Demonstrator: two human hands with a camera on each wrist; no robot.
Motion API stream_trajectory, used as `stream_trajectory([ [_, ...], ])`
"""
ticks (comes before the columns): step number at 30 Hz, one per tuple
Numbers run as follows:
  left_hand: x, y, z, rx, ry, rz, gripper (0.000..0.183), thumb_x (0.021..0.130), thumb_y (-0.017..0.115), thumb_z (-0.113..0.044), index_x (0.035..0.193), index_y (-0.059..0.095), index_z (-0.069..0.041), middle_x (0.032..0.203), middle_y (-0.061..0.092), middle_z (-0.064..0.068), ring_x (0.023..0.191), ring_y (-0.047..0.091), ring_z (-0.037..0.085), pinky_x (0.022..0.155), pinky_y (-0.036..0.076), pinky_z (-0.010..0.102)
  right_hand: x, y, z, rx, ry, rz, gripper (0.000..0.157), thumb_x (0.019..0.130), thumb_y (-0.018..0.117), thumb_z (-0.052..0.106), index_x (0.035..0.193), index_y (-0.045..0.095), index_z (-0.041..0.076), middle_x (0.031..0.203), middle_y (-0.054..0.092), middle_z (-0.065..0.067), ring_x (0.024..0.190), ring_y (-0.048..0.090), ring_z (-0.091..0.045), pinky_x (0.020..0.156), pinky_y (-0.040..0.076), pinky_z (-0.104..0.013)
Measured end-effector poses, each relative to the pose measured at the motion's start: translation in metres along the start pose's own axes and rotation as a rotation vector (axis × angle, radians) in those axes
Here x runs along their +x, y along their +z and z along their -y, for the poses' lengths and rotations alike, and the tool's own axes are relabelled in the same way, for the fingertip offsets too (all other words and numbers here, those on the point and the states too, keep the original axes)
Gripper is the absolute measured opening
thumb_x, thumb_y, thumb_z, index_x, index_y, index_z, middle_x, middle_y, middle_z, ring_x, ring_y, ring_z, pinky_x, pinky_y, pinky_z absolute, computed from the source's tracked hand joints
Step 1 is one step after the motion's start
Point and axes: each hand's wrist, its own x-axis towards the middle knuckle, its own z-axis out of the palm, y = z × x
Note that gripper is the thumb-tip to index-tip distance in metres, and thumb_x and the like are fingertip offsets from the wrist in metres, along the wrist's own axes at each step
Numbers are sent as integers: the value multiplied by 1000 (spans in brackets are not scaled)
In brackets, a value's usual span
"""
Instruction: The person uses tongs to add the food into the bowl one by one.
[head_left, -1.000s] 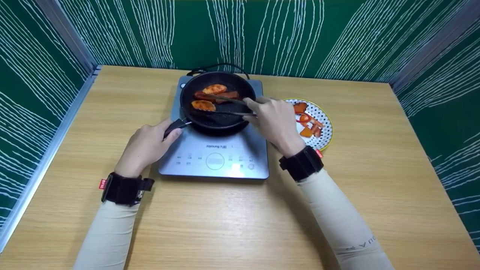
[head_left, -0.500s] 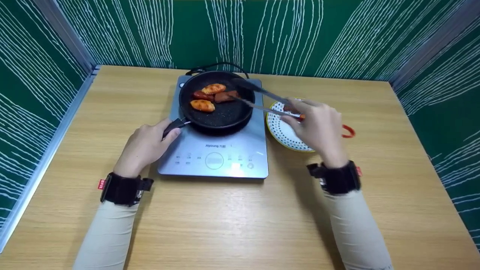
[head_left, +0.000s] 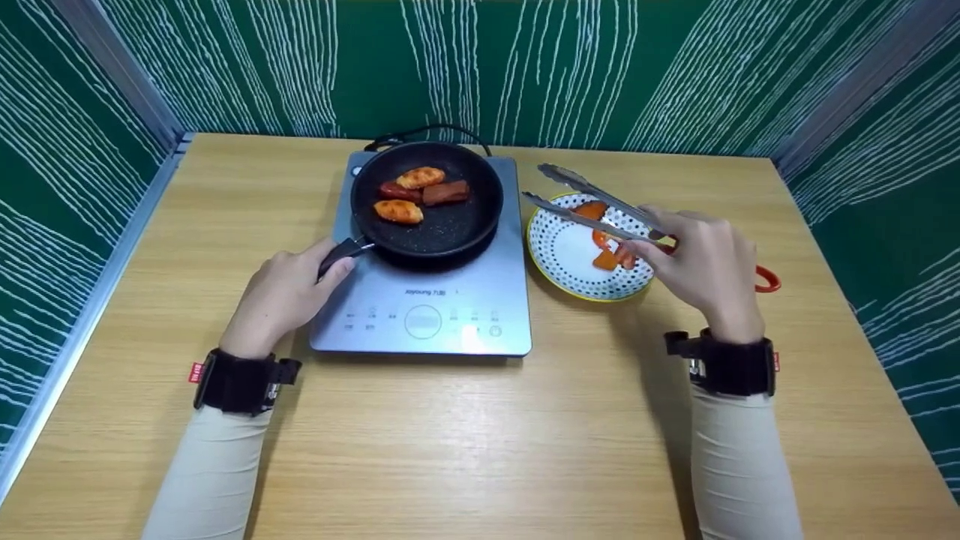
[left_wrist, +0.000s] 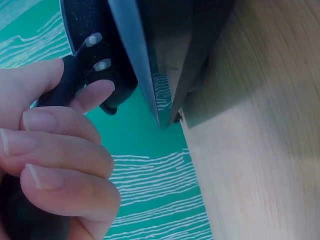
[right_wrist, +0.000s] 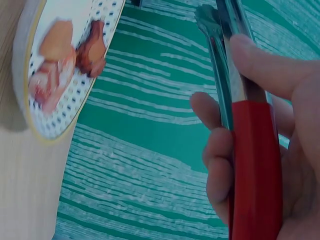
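My left hand (head_left: 285, 296) grips the black handle (head_left: 341, 255) of a frying pan (head_left: 442, 236); the left wrist view shows its fingers curled round that handle. In the pan lie two browned pieces that look like chicken wings (head_left: 400, 211), a dark red piece (head_left: 400, 192) and a brown-red slab (head_left: 446, 193). My right hand (head_left: 705, 262) holds metal tongs (head_left: 600, 201) with red grips (right_wrist: 257, 165). Their tips are spread apart with nothing between them, above a dotted plate (head_left: 559, 266). Several orange and red food pieces (head_left: 606, 259) lie on the plate, partly hidden by the tongs.
The pan stands on a silver induction cooker (head_left: 420, 300) with a touch panel at its front. A black cord (head_left: 442, 127) runs behind it. Green walls (head_left: 540, 75) with white lines border the wooden table (head_left: 450, 435) at the back and sides.
My right hand has drawn the tongs out of the pan and rightward over the plate, uncovering the pan's contents. The left hand keeps its hold on the pan handle.
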Motion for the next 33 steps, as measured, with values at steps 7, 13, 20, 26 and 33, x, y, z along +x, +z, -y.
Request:
stream_trajectory([
  [7,-2,-1,1,2,8,-9,44,112,47,-51,137,59,-17,95,61,14,83,58,32,69,38,41,-3,-9,-20,-4,22,60,52,92,85,43,134,75,14,100,77,-17,73,61,-29,60,37,-40],
  [13,-1,-1,0,5,17,-9,41,112,47,-51,130,60,-16,91,60,13,81,57,31,67,37,40,-6,-14,-37,-5,85,119,54,93,83,45,136,74,15,95,74,-17,76,57,-31,62,35,-42],
  [20,0,0,0,22,32,-22,42,112,46,-52,124,59,-14,87,55,11,80,55,31,67,35,40,-10,-15,-53,-30,130,158,53,93,84,44,136,73,14,90,74,-16,78,58,-31,61,33,-43],
  [26,0,1,1,18,32,-24,44,112,44,-54,126,59,-15,88,56,12,80,56,31,67,35,40,-9,-10,-62,-59,177,152,53,92,86,36,135,72,10,93,75,-20,81,60,-35,62,35,-44],
  [33,-1,0,1,25,36,-16,50,112,44,-53,137,58,-13,95,60,15,84,57,33,70,38,42,-7,1,-67,-70,219,167,49,91,87,32,132,74,7,97,76,-23,84,61,-38,67,36,-44],
])
